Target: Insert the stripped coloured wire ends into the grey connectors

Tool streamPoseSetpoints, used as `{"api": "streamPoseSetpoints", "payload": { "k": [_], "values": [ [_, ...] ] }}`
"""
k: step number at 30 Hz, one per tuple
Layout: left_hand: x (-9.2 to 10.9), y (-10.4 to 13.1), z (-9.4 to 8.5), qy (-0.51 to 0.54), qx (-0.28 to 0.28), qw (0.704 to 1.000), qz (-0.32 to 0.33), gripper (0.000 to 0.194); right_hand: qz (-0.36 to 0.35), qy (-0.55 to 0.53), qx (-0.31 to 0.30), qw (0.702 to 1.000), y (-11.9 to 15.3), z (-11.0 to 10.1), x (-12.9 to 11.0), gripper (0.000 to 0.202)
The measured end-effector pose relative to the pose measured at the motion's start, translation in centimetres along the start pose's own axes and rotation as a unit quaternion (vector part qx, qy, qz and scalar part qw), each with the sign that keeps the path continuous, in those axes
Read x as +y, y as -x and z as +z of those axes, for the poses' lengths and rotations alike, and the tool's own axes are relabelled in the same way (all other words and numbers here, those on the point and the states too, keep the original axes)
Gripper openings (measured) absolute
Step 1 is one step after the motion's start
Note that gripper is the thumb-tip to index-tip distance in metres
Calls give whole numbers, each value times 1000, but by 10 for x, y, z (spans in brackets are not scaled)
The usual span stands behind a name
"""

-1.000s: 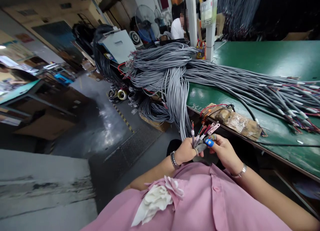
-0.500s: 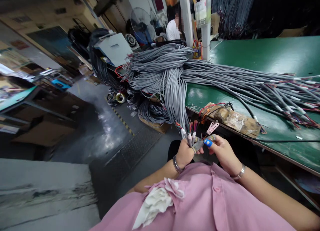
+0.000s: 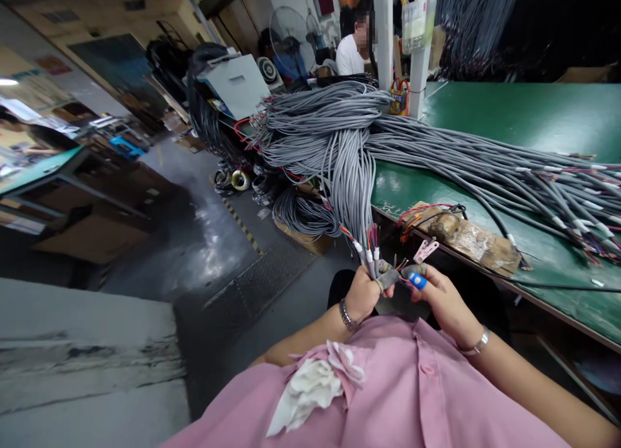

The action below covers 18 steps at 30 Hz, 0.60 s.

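My left hand (image 3: 367, 291) is closed around the ends of several grey cables (image 3: 372, 264), which have white bands and bare coloured wires at their tips. Grey coverings wrap some of my fingertips. My right hand (image 3: 435, 294), with blue tape on its thumb, pinches thin coloured wires (image 3: 402, 264) fanning out between the two hands. Those cables hang down from a big grey cable bundle (image 3: 352, 170) at the table edge. Just past my right fingers is a pink clip (image 3: 426, 249), close to the edge of the table.
The green table (image 3: 509, 108) carries more grey cables (image 3: 485, 160) with stripped ends. A taped wooden block (image 3: 463, 238) lies at its near edge. A coil of cable (image 3: 305, 214) sits low in a box. A co-worker (image 3: 350, 53) is behind a white post (image 3: 383, 34).
The whole view has shifted, so the scene sits slightly further right. More thin coloured wires now show spread between my hands. Both hands keep their hold.
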<state>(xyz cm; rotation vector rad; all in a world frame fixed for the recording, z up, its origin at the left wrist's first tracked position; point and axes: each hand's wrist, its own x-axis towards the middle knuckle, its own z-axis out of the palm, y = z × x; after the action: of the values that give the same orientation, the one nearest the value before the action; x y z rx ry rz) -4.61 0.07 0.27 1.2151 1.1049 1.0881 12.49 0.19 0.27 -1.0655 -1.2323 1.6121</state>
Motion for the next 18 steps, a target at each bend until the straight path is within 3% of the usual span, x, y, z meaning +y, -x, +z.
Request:
{"api": "streamPoseSetpoints", "payload": {
  "k": [7, 13, 18],
  "values": [
    [2, 2, -1, -60, -73, 996, -9, 43, 33, -80, 10, 996, -12, 4, -2, 30],
    [4, 2, 1, -69, -67, 995, -3, 43, 34, -114, 51, 992, -10, 7, 9, 25],
    [4, 2, 4, -63, -29, 998, -1, 42, 29, -177, 59, 982, -8, 9, 9, 21]
  ]
}}
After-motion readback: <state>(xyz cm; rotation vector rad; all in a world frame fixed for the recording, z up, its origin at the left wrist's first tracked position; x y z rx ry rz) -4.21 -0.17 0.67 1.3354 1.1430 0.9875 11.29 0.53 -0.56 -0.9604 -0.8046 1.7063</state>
